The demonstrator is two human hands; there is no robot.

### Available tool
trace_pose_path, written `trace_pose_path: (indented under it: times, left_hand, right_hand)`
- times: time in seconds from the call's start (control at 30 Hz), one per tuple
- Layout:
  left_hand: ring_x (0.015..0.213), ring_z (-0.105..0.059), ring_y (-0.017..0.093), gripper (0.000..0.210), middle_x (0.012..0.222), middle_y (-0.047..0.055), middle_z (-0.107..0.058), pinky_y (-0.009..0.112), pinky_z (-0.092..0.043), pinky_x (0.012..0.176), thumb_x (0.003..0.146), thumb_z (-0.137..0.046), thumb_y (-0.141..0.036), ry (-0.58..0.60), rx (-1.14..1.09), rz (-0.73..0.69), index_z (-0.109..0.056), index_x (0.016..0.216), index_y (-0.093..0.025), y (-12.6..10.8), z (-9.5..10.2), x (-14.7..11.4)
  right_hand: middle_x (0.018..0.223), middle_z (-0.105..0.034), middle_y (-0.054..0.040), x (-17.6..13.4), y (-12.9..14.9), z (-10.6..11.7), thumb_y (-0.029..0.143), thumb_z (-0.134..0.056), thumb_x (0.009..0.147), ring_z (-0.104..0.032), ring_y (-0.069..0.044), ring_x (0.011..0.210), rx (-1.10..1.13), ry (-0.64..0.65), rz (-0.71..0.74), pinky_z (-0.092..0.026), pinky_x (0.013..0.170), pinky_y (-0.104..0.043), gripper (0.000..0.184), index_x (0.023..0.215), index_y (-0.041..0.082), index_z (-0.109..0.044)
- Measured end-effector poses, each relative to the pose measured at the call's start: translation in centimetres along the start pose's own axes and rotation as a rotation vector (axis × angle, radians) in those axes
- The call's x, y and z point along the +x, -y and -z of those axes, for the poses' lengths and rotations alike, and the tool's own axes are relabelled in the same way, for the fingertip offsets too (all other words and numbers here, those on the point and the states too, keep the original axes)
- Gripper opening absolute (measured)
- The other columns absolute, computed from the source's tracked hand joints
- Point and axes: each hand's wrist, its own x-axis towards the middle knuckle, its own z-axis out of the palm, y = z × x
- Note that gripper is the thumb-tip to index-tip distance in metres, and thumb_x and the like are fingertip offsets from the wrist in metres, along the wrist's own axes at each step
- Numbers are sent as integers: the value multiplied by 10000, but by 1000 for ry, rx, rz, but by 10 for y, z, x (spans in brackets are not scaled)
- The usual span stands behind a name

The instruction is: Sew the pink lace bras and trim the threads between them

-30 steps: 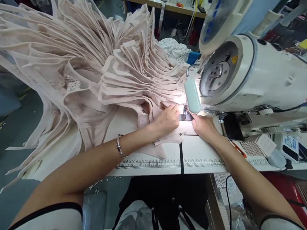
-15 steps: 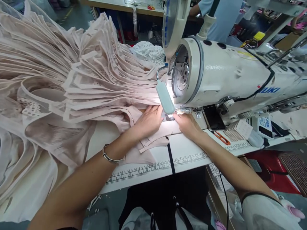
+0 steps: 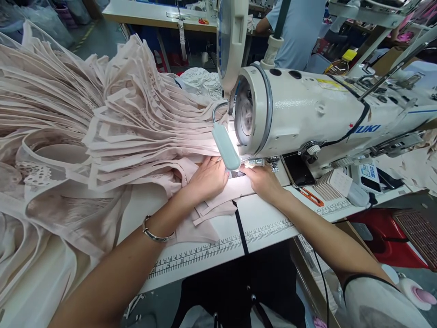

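Note:
My left hand [image 3: 209, 178] lies on pale pink fabric [image 3: 235, 187] beside the work area of a white sewing machine [image 3: 293, 109], its fingers stretched forward. Across from it, my right hand [image 3: 264, 183] pinches the fabric's edge close to the presser area, thumb and forefinger together. A small pale green lamp [image 3: 226, 146] hangs over the spot and hides the needle and part of the fingertips. Strips of the same fabric trail toward me over the table edge ruler [image 3: 201, 256].
A big heap of pink lace-trimmed garments [image 3: 146, 105] fills the left side. Right of the machine base lie a phone [image 3: 298, 171], orange thread snips [image 3: 311, 197] and a stack of cards [image 3: 336, 184]. Behind stands a person in a light blue top [image 3: 297, 36].
My view has shifted, so the scene sits a little lower and further left. The round disc in the machine's end has gone from sharp to blurred. Both hands keep nearly the same place on the fabric.

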Motion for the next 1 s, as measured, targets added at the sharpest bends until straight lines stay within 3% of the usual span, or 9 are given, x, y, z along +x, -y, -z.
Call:
trace_pose_path:
  times: [0.17, 0.3, 0.47, 0.7, 1.0]
  left_hand:
    - [1214, -466, 309, 301, 1214, 170, -570, 457, -395, 1014, 917, -390, -240, -4, -19, 13, -503, 1165, -113, -1, 2, 0]
    - [1170, -499, 308, 231, 1136, 164, -591, 444, -416, 986, 913, -398, -232, -13, -21, 8, -522, 1076, -125, -2, 2, 0]
    - [1151, -515, 308, 230, 1111, 160, -596, 438, -424, 977, 904, -408, -227, -22, 2, 15, -521, 1080, -133, -3, 1, 1]
    - [1123, -533, 311, 221, 1065, 157, -616, 448, -424, 971, 903, -395, -228, -26, 21, 6, -531, 1052, -137, -4, 2, 1]
    - [1096, -534, 309, 228, 1045, 165, -607, 434, -438, 927, 902, -386, -205, -57, 48, -34, -521, 1066, -123, -3, 1, 1]
  right_hand:
    - [989, -676, -70, -1, 0, -1, 33, -332, 804, -542, -208, 801, 33, 25, -38, -380, 755, -339, 546, 1230, 227, -614]
    - [985, -658, -88, -2, 3, 4, 31, -308, 824, -551, -219, 849, 22, 97, -49, -361, 687, -310, 571, 1294, 223, -569]
    - [986, -645, -113, 1, 9, 10, 23, -310, 821, -545, -231, 832, -58, 195, -71, -372, 745, -347, 560, 1293, 190, -560]
    - [940, -635, -127, 2, 10, 9, 30, -292, 829, -554, -244, 800, -103, 202, -42, -388, 819, -416, 549, 1291, 173, -551]
    - [873, -640, -116, 2, 8, 5, 25, -321, 806, -555, -221, 742, -128, 152, -1, -391, 831, -399, 568, 1316, 164, -531]
